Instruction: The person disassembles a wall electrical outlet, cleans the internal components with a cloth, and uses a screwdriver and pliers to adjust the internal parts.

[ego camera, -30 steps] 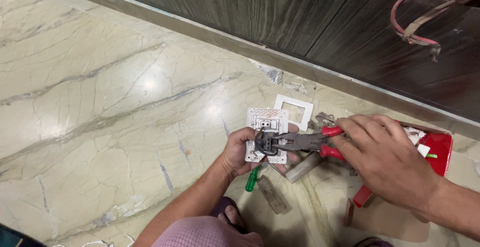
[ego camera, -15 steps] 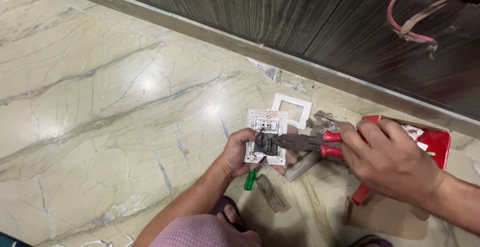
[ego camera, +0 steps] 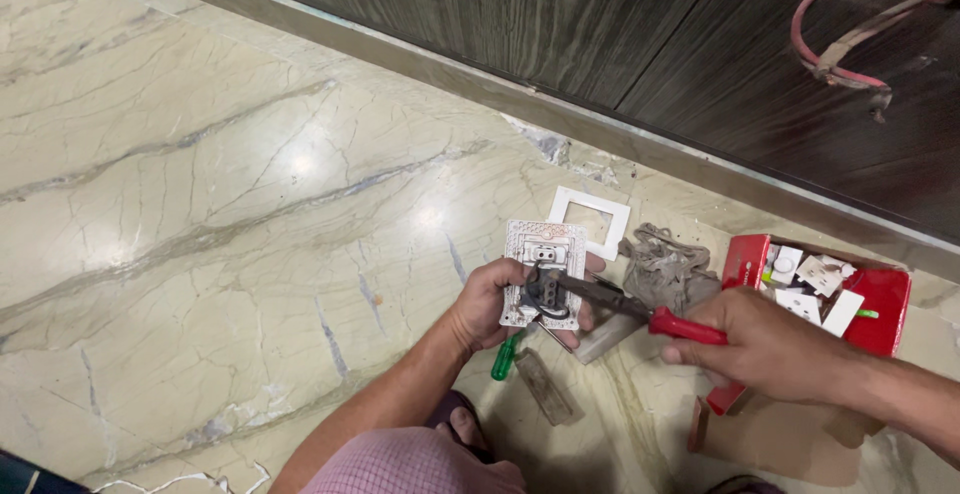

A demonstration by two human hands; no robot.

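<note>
Down over the marble floor (ego camera: pixel 200 214), from the head camera, the left hand (ego camera: pixel 490 304) is clenched around a white switch plate (ego camera: pixel 543 272), held back side up just above the floor, while the right hand (ego camera: pixel 770 344) is closed on the red handles of the pliers (ego camera: pixel 640 312), whose tips sit in the dark wiring at the plate's middle. Risk here: the tips could slip off and jab the left thumb, which lies right beside them, or too hard a squeeze could crack the plastic. A green screwdriver (ego camera: pixel 505 356) lies under the plate; a red box (ego camera: pixel 880 294) sits near the right wrist.
</note>
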